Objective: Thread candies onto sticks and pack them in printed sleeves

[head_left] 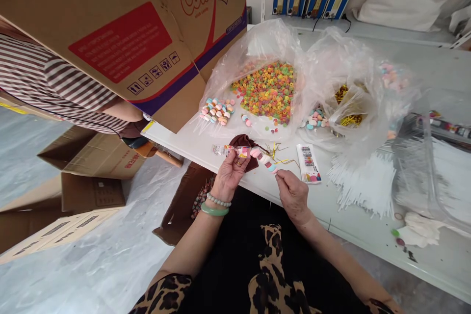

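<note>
My left hand (pixel 231 172) pinches a small clear printed plastic wrapper (pixel 220 149) over the table's front edge. One end of a candy skewer (pixel 263 159), with pink, white and blue marshmallow-like pieces and darker ones between, meets the wrapper; whether it is inside I cannot tell. At the skewer's other end, my right hand (pixel 293 195) is closed, its thumb and fingertips gripping the stick end. Behind them lie a dark brown cloth (pixel 241 141) and loose gold twist ties (pixel 275 149). A flat printed wrapper (pixel 308 163) rests just right of the skewer.
Clear bags hold colourful ring candies (pixel 270 91), marshmallow skewers (pixel 217 111) and gold ties (pixel 350 119). White sticks (pixel 362 179) are piled at right beside a clear plastic bin (pixel 429 196). A large carton (pixel 147 34) stands at left, with a person in a striped shirt (pixel 55 78) behind it.
</note>
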A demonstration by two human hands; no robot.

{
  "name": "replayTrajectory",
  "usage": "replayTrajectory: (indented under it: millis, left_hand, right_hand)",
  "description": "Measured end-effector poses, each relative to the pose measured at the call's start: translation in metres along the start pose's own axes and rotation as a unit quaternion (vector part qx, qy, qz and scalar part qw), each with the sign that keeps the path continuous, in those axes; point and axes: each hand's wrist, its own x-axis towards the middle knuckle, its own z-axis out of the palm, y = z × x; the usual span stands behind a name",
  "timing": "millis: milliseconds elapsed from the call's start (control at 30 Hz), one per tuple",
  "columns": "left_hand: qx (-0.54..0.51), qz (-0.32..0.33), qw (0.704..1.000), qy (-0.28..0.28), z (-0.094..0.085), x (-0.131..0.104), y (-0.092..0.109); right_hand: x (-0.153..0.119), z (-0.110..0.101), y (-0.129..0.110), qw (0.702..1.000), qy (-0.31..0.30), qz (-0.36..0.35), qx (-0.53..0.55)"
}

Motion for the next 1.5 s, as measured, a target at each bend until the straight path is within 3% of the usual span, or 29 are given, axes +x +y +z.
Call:
replayTrajectory:
  millis: [133,300,567,667,767,833,900,967,1033,1100,1167,1267,1333,1400,1433,1500]
  left_hand:
    - [0.011,-0.004,1.0,-0.014,-0.002,0.002,-0.003]
    - [0.04,0.012,0.998,-0.038,-0.007,0.004,-0.008]
    - [0.111,0.106,0.981,-0.118,-0.004,0.002,0.001]
    - [0.123,0.113,0.977,-0.131,-0.003,0.0,0.004]
    - [0.134,0.106,0.977,-0.131,-0.002,-0.004,0.003]
    - [0.136,0.1,0.978,-0.125,-0.002,-0.008,0.001]
    - [0.143,0.086,0.978,-0.124,-0.003,-0.009,0.0]
    - [0.155,0.064,0.977,-0.129,-0.004,-0.009,0.0]
    - [0.161,0.052,0.977,-0.132,-0.005,-0.008,0.002]
    - [0.162,0.048,0.976,-0.134,-0.007,-0.006,0.003]
    - [0.168,0.045,0.975,-0.138,-0.007,-0.005,0.001]
    - [0.176,0.04,0.973,-0.146,-0.008,-0.006,-0.006]
    - [0.163,0.037,0.975,-0.149,-0.008,-0.007,-0.014]
    - [0.141,0.035,0.978,-0.146,-0.009,-0.008,-0.022]
    - [0.13,0.034,0.981,-0.143,-0.009,-0.008,-0.025]
    - [0.114,0.034,0.984,-0.133,-0.01,-0.008,-0.029]
  right_hand:
    - [-0.001,0.003,0.003,0.995,0.011,-0.045,-0.085]
    - [-0.004,0.003,0.009,0.967,0.031,-0.122,-0.223]
    - [-0.009,0.002,0.013,0.977,-0.04,-0.128,-0.165]
    - [-0.009,0.003,0.011,0.992,-0.053,-0.063,-0.093]
    - [-0.005,0.005,0.01,0.994,-0.071,0.072,0.039]
    - [-0.002,0.006,0.01,0.966,-0.098,0.188,0.15]
    - [0.0,0.008,0.01,0.914,-0.138,0.286,0.254]
    - [-0.001,0.01,0.011,0.88,-0.164,0.328,0.303]
    - [-0.002,0.01,0.012,0.904,-0.162,0.295,0.264]
    - [-0.005,0.009,0.012,0.956,-0.135,0.205,0.162]
    - [-0.009,0.009,0.011,0.987,-0.106,0.104,0.067]
    - [-0.012,0.011,0.009,0.995,-0.089,0.036,0.026]
    - [-0.012,0.014,0.008,0.991,-0.093,0.073,0.061]
    - [-0.01,0.017,0.006,0.967,-0.106,0.18,0.15]
    - [-0.009,0.019,0.006,0.939,-0.117,0.247,0.211]
    - [-0.007,0.021,0.006,0.853,-0.147,0.371,0.337]
